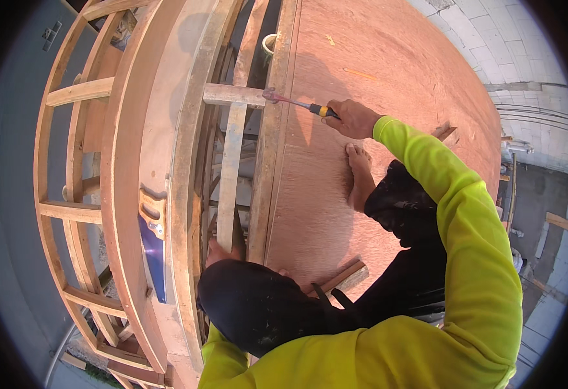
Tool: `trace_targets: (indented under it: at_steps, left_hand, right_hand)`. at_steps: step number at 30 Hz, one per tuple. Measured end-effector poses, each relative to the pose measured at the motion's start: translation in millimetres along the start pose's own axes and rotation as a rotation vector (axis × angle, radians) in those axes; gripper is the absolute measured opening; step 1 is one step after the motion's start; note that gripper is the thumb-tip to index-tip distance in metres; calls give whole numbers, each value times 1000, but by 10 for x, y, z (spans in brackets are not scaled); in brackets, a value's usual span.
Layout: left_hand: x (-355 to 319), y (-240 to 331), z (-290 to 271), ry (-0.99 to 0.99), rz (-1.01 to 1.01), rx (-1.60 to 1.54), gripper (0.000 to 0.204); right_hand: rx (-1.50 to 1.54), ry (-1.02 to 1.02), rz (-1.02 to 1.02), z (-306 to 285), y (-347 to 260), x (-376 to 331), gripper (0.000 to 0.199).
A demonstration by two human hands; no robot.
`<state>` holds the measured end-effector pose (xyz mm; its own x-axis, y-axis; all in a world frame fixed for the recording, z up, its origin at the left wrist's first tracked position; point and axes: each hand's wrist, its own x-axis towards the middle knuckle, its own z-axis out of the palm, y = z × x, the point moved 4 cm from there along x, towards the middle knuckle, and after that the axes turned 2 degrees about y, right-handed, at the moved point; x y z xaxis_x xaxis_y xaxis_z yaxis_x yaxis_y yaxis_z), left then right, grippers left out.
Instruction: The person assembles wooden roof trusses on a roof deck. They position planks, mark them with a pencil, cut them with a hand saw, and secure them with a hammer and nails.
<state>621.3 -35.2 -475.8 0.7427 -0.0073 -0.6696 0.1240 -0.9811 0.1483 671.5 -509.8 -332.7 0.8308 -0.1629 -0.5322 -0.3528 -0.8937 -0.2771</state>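
Two hands are at work: the right hand (pixel 355 118), at one o'clock in the picture, is closed around the yellow-and-black handle of a hammer (pixel 295 102), whose metal head touches the short wooden crosspiece (pixel 233 94) at twelve o'clock, while the left hand (pixel 222 251), near six o'clock, is mostly hidden behind the knee and rests at the long upright plank (pixel 230 175), so its fingers cannot be judged. The hammer looks stiff and heavy at the head, best held far back on the handle for swing, and the plank seems rigid and rough, resting beside the plywood sheet (pixel 375 65).
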Motion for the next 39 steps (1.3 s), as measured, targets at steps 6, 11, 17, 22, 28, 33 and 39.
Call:
trace_targets:
  at_steps: [6,11,17,22,28,33,39]
  left_hand:
    - [36,103,-100,-4,62,9,57]
    - [154,57,-234,-4,143,92,56]
    - [288,115,-300,-68,223,196,54]
    - [442,195,-422,-127,282,289,52]
    - [611,259,-576,-265,352,394,51]
    - [716,391,-918,-406,433,446,49]
    - [898,904,-1625,-243,584,374,40]
  right_hand:
    - [-10,44,321,-606,805,-2045,32]
    - [413,502,709,762,997,-3424,33]
    - [520,779,932,2145,780,-3880,39]
    - [555,690,970,2698,876,-3908,40]
    - [562,674,890,2953,1156,-3883,38]
    - [768,509,799,2724,1503,-3910,31]
    - [995,302,968,2354,1130,-4620,32]
